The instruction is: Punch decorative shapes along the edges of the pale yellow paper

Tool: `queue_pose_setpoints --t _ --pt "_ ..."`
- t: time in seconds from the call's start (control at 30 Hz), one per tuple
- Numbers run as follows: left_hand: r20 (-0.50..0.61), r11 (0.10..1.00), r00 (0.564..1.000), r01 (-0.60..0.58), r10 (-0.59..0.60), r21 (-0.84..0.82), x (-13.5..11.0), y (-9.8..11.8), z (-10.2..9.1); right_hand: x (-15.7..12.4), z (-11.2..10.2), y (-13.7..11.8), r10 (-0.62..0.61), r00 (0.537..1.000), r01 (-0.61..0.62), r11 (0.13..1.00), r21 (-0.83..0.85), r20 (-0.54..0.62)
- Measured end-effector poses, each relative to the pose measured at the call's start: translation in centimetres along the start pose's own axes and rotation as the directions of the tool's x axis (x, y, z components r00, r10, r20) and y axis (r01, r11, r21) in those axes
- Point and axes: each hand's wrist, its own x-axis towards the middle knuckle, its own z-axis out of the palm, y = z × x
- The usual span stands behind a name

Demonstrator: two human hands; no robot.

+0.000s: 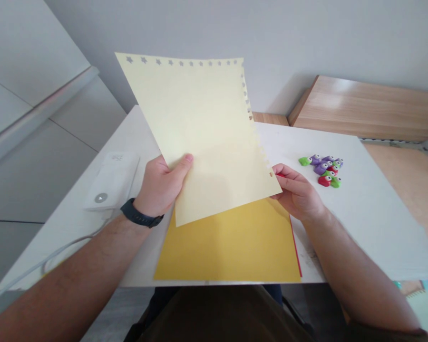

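My left hand (162, 185) grips the left edge of a pale yellow sheet of paper (203, 128), thumb on top, and holds it up tilted above the table. Small star shapes are punched along the sheet's top edge and notches run down its right edge. My right hand (296, 190) is closed at the sheet's lower right corner on a small red object (280, 175), mostly hidden by the fingers and the paper. Under the raised sheet lies a darker yellow sheet (231, 247) on the white table (371, 223), with a red sheet's edge (296, 247) showing beneath it.
A cluster of small green, purple and red punches (324, 170) lies on the table to the right. A white device (110, 180) with a cable sits at the left. A wooden board (364, 107) leans behind the table. A black band is on my left wrist.
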Motion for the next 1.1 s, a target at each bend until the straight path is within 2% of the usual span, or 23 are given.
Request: queue_pose_setpoints --t 0.47,1.1 --pt "0.005 1.000 1.000 -0.006 0.006 0.030 -0.06 0.14 -0.23 0.22 -0.35 0.22 0.029 1.000 -0.030 0.997 0.075 0.013" --pt "0.000 0.985 0.998 -0.065 0.066 0.158 -0.06 0.24 -0.42 0.23 -0.15 -0.01 0.034 0.999 -0.035 0.997 0.075 0.019"
